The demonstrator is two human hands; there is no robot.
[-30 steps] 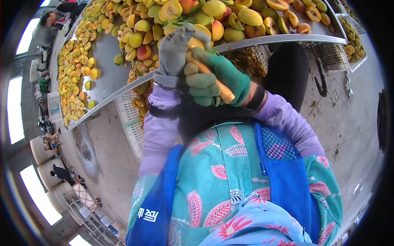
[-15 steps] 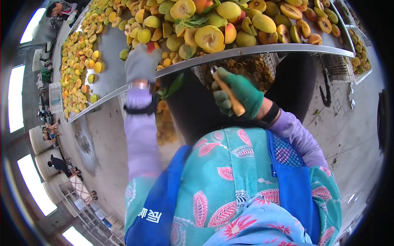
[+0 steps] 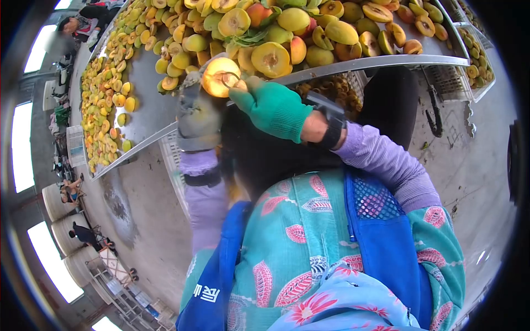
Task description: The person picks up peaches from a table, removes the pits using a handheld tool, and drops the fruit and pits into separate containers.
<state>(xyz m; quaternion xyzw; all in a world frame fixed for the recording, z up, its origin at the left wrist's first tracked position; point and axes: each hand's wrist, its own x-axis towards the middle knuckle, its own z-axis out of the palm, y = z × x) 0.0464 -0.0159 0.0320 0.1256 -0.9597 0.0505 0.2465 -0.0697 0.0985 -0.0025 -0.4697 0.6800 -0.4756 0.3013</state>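
My left hand (image 3: 199, 116), in a grey glove and blurred, is closed around a yellow peach half (image 3: 216, 70) at the front edge of the metal table. The cut face is turned up and toward my right. In a green glove, my right hand (image 3: 279, 110) grips a pitting tool (image 3: 232, 75) whose thin curved metal end is at the centre of the cut face. The tool's wooden handle is mostly hidden in my fist. Just beyond both hands lies a pile of peach halves (image 3: 270, 59) with some green leaves (image 3: 251, 38).
The raised metal table rim (image 3: 364, 64) runs in front of me. More halves (image 3: 107, 96) cover the table's left part. Below the rim, a crate holds brownish scraps (image 3: 331, 88). A white crate of fruit (image 3: 480, 66) stands at right. Other people (image 3: 83, 234) are at far left.
My left hand, over the pile's edge before, has drawn back and now holds a peach half. My right hand has moved left and up, bringing the tool to the fruit.
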